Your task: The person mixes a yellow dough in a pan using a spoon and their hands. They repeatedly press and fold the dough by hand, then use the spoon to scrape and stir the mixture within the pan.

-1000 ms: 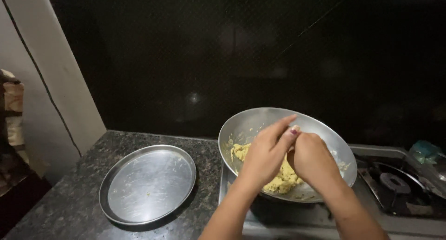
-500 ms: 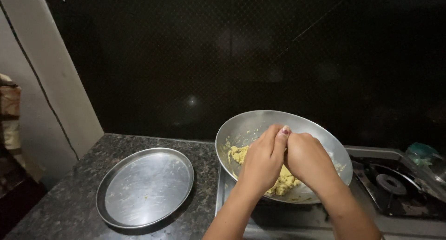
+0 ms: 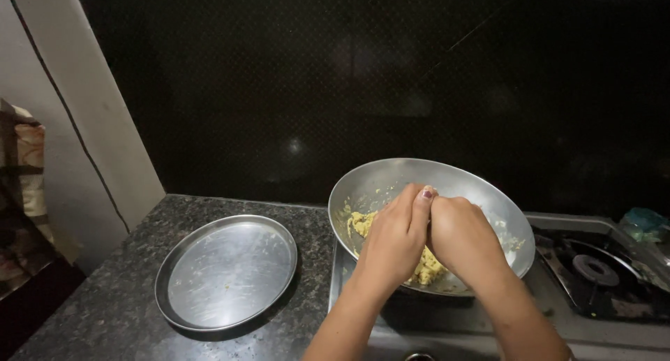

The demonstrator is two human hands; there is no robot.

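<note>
My left hand (image 3: 394, 239) and right hand (image 3: 464, 239) are pressed together over the bowl (image 3: 377, 183), fingers curled shut around a lump I cannot see between the palms. Under them the yellow dough (image 3: 363, 225) lies crumbly in the bowl's bottom, showing to the left of my left hand and below both. The bowl sits tilted on the stove (image 3: 593, 312). To its left, just beside it on the counter (image 3: 91, 312), lies a round tray (image 3: 227, 270). Behind, a dark wall (image 3: 349, 75).
</note>
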